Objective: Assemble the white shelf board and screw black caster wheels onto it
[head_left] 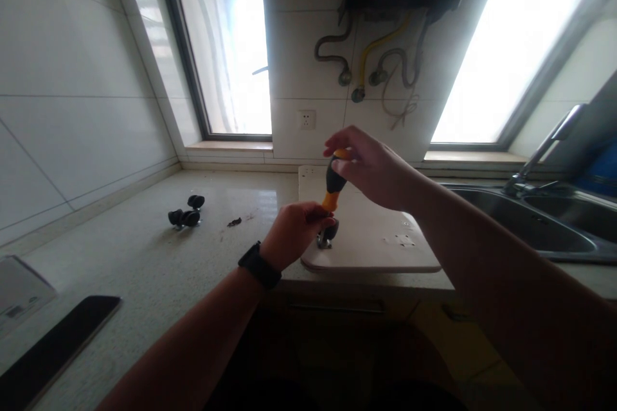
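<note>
My right hand (364, 164) is closed around the black-and-orange handle of a screwdriver (336, 174), which stands nearly upright with its tip down. Just below that handle, the fingers of my left hand (301, 226) are pinched together at the screwdriver's shaft. A dark caster wheel (330, 231) with a metal base sits under the fingers, at the near left corner of a white board (366, 250). The screwdriver's tip and any screw beneath it are hidden. Screw holes show at other corners of the board, which lies flat on the counter.
Several loose black casters (186, 217) rest on the counter (231, 186) to the left, near a small dark heap (234, 222), perhaps screws. A dark flat object (62, 340) and a white box (24, 292) lie at the near left. A steel sink (520, 225) is at the right.
</note>
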A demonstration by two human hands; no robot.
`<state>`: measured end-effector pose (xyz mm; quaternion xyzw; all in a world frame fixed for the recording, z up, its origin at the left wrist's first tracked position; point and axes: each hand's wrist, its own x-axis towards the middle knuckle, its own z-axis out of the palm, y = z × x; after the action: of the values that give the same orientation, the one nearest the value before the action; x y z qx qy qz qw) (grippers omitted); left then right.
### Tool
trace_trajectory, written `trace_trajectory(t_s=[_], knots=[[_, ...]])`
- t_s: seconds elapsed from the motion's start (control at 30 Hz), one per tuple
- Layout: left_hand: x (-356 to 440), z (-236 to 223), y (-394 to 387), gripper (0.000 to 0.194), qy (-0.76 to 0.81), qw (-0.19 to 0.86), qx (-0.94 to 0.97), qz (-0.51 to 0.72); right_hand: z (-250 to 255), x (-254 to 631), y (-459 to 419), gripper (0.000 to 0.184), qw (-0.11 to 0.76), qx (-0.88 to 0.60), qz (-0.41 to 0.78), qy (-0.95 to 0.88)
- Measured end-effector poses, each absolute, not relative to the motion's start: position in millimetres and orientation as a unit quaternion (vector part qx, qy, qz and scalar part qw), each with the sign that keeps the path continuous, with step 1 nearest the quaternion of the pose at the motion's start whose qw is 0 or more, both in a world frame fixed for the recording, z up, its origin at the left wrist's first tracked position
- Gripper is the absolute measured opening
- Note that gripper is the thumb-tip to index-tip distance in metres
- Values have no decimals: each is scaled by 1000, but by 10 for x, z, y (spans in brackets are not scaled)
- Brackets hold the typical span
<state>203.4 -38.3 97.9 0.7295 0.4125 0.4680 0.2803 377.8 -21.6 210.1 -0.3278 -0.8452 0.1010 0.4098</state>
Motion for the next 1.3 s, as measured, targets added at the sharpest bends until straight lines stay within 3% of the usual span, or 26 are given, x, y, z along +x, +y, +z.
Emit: trace_trajectory(t_s=[0.1,0.2,0.43,0.57,0.63,0.73,0.83,0.9,0.97,1.07,1.17,1.3], knots=[[2011,991,-376,8,399,273,742,465,2136,3873,-177,35,375,-254,221,-864],[1988,978,-350,13,379,285,753,456,2137,3927,-131,34,374,-279,229,-854],[2018,975,-385,13,388,295,738,466,2088,3727,-227,49,431,-450,-4,-782],[2034,993,-407,15,413,340,691,486,2101,3622,-324,50,425,-463,-83,-774],[2034,998,-398,12,406,346,687,493,2113,3646,-330,43,412,-440,-43,-797],[2020,1001,-372,7,393,333,700,494,2126,3755,-284,29,380,-333,123,-854],[1998,1003,-348,8,385,320,716,487,2123,3856,-203,36,350,-228,257,-871],[1990,1006,-340,8,386,320,724,474,2109,3877,-154,35,362,-237,285,-855],[1992,1005,-342,10,389,317,729,465,2089,3859,-128,38,401,-290,252,-832],[2012,993,-356,12,398,315,722,470,2060,3792,-150,46,442,-393,106,-800],[2036,974,-376,20,409,342,694,484,2050,3725,-225,51,434,-456,-13,-777],[2056,965,-396,21,417,340,681,496,2066,3703,-314,53,422,-464,-73,-775]])
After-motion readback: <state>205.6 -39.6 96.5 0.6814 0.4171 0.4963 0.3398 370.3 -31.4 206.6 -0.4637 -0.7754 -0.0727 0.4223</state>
